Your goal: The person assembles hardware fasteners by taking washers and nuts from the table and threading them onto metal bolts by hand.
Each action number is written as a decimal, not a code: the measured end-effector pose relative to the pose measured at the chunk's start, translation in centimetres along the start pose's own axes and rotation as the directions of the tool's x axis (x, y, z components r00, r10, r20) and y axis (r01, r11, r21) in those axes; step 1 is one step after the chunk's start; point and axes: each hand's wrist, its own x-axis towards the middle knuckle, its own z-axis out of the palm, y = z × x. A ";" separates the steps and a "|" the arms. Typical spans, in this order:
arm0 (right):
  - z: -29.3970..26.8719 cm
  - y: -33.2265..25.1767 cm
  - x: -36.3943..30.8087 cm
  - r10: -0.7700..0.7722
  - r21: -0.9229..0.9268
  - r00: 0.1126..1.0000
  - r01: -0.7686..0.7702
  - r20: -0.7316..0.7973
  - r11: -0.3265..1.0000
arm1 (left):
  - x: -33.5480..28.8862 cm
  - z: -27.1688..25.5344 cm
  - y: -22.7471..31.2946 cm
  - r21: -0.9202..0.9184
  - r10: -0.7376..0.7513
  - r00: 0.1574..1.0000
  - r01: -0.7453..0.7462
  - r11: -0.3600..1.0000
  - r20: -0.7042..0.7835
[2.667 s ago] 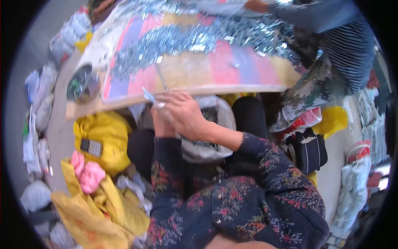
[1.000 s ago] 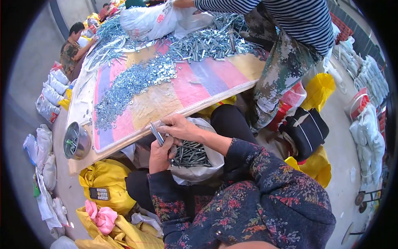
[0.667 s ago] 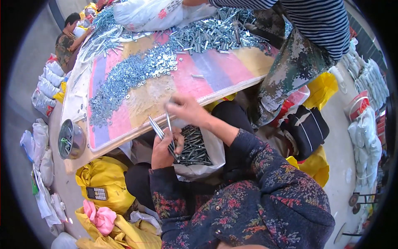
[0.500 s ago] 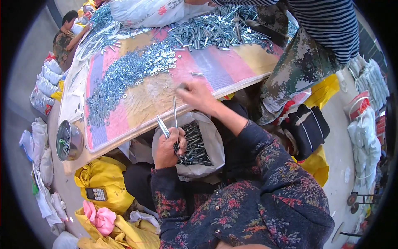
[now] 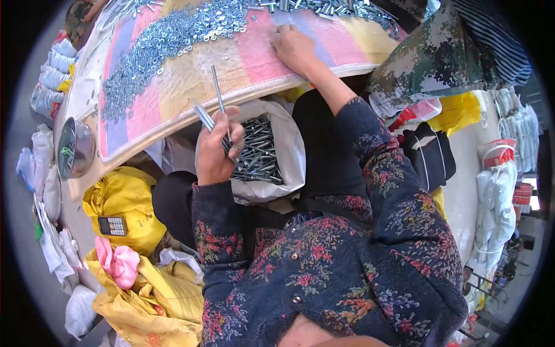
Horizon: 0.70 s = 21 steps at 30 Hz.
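My left hand (image 5: 218, 147) is closed round several slim metal rods (image 5: 203, 117), held upright above a white sack. One thinner rod (image 5: 217, 87) sticks up apart from the others, between the fingers. The sack (image 5: 295, 156) stands between my legs and holds many dark metal bolts (image 5: 257, 151). My right hand (image 5: 295, 51) rests on the striped table cover with its fingers curled down. The fingertips are partly hidden, and whatever they pinch cannot be made out. Beyond the left hand, a long heap of washers and nuts (image 5: 167, 49) spreads over the cover.
Short metal tubes (image 5: 324, 8) lie at the table's far side. A metal bowl (image 5: 76, 149) sits at the left table corner. Yellow sacks (image 5: 130, 196), one bearing a phone (image 5: 113, 226), lie at my left. A person in camouflage trousers (image 5: 428, 58) is at the right.
My right hand has moved from above the sack, away from the rods, forward onto the table cover. My left hand still holds the rods. The whole view has tilted downward.
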 end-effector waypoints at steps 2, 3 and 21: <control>-0.6 -0.1 0.3 0.105 0.006 0.990 -0.106 0.090 0.994 | -0.3 -0.2 -0.1 0.022 0.001 1.000 -0.001 1.000 0.003; -1.4 -0.2 0.3 0.100 0.008 0.990 -0.101 0.096 0.995 | -0.4 -0.7 -0.3 0.078 -0.023 0.999 0.021 0.997 0.034; -0.5 -6.7 -2.2 0.002 0.845 0.864 -0.491 0.503 -0.214 | -1.2 -2.7 0.7 0.222 0.049 0.998 -0.037 0.974 -0.049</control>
